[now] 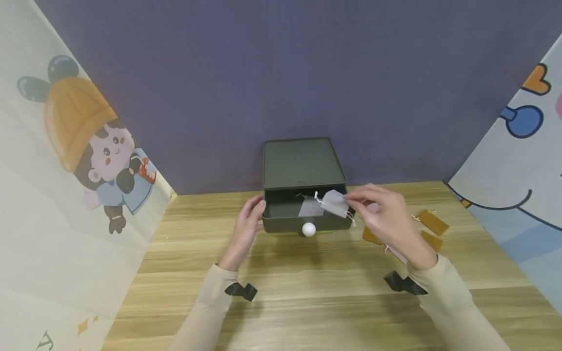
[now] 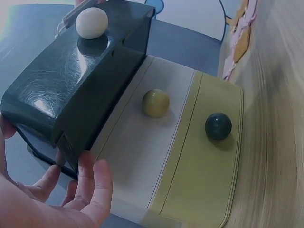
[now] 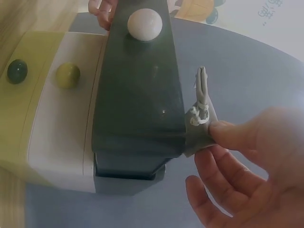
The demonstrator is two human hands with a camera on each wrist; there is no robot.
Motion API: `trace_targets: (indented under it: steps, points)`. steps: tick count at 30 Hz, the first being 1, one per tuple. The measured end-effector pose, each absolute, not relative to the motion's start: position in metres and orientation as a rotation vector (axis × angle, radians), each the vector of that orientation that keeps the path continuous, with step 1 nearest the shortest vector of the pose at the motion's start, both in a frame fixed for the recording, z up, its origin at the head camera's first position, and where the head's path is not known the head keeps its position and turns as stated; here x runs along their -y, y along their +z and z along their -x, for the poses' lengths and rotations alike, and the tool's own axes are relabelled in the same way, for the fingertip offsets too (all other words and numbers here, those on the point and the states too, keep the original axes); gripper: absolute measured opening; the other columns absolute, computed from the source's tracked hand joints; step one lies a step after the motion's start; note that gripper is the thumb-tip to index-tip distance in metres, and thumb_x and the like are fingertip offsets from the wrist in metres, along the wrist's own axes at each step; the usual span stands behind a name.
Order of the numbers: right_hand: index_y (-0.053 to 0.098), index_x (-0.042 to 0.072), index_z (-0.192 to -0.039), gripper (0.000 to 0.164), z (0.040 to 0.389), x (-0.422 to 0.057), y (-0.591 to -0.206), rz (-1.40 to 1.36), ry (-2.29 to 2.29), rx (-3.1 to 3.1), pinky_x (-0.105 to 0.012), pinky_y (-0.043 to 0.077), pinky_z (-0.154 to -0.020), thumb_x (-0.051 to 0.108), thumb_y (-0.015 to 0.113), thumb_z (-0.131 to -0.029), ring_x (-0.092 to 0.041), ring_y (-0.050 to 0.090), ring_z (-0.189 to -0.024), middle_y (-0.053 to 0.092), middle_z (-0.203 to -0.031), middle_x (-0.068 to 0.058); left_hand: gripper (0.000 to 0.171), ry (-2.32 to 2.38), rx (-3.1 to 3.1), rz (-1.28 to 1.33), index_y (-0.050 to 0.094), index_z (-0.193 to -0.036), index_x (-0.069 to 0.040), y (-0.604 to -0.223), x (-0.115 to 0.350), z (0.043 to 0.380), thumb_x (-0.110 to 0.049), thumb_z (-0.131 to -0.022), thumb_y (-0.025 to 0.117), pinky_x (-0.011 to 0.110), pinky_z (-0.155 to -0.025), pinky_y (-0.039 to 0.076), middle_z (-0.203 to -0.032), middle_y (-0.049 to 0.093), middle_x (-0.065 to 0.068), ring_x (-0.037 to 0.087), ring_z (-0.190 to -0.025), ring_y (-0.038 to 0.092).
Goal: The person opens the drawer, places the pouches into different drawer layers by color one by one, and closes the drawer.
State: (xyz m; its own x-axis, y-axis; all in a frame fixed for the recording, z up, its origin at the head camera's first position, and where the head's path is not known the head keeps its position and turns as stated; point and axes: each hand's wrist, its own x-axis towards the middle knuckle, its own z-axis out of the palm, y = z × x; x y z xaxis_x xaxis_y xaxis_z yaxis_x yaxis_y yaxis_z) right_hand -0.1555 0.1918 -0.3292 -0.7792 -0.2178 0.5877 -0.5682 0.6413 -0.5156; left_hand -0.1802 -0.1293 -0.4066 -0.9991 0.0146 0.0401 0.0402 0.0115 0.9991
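A small dark green drawer cabinet (image 1: 303,163) stands against the back wall, its top drawer (image 1: 281,225) pulled out by a round white knob (image 1: 309,229) side toward me. My left hand (image 1: 244,226) holds the drawer at its left side, thumb up at the rim and fingers along the side wall. Over the drawer's right end, my right hand (image 1: 388,217) pinches a light grey drawstring pouch (image 1: 334,204) between thumb and fingertips. Another grey pouch (image 1: 310,207) lies inside the drawer.
Right of the cabinet, mustard pouches (image 1: 432,222) and pink ones lie on the wooden table (image 1: 307,312). Below the open drawer are a white drawer (image 2: 137,137) with a yellow knob and a yellow drawer (image 2: 199,175) with a dark knob. Printed panels flank both sides.
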Motion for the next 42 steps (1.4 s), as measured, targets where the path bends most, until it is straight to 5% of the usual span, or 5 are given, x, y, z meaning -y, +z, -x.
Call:
trace_targets:
  steps: [19, 25, 28, 35, 42]
  points:
    - [0.085, 0.01, -0.101, 0.011, 0.185, -0.173, -0.329, -0.666, 1.0, 2.462, -0.027, 0.064, -0.076, 0.004, 0.079, -0.094, -0.02, 0.076, -0.083, 0.083, -0.099, -0.004, 0.056, -2.194, 2.208, 0.058, 0.046, -0.159, -0.008, -0.404, 0.127, 0.18, -0.037, -0.111, 0.05, 0.033, -0.092, 0.055, -0.153, 0.053, 0.019, 0.023, -0.114, 0.058]
    - [0.086, 0.013, -0.1, 0.008, 0.19, -0.171, -0.332, -0.649, 0.975, 2.486, -0.024, 0.059, -0.068, 0.009, 0.08, -0.095, -0.019, 0.078, -0.081, 0.083, -0.098, -0.004, 0.056, -2.195, 2.205, 0.057, 0.045, -0.159, -0.007, -0.406, 0.128, 0.179, -0.037, -0.111, 0.05, 0.038, -0.094, 0.054, -0.154, 0.052, 0.02, 0.023, -0.114, 0.055]
    - [0.086, 0.014, -0.1, 0.007, 0.192, -0.169, -0.332, -0.644, 0.946, 2.493, -0.023, 0.054, -0.063, 0.012, 0.081, -0.095, -0.014, 0.074, -0.075, 0.083, -0.096, -0.004, 0.056, -2.194, 2.205, 0.059, 0.046, -0.159, -0.007, -0.406, 0.128, 0.179, -0.036, -0.112, 0.05, 0.036, -0.092, 0.055, -0.154, 0.052, 0.019, 0.022, -0.114, 0.057]
    - [0.086, 0.013, -0.1, 0.008, 0.193, -0.163, -0.328, -0.62, 0.906, 2.541, -0.026, 0.035, -0.053, 0.016, 0.081, -0.095, -0.008, 0.039, -0.046, 0.084, -0.095, -0.006, 0.055, -2.212, 2.183, 0.066, 0.046, -0.158, -0.007, -0.405, 0.128, 0.18, -0.036, -0.111, 0.05, 0.029, -0.089, 0.056, -0.153, 0.054, 0.02, 0.021, -0.112, 0.059]
    - [0.086, 0.013, -0.103, 0.011, 0.197, -0.157, -0.326, -0.585, 0.909, 2.623, -0.03, 0.042, -0.062, 0.019, 0.08, -0.096, -0.012, 0.044, -0.051, 0.084, -0.099, -0.007, 0.055, -2.208, 2.2, 0.047, 0.047, -0.158, -0.008, -0.406, 0.128, 0.18, -0.036, -0.111, 0.049, 0.036, -0.093, 0.054, -0.153, 0.052, 0.019, 0.021, -0.112, 0.054]
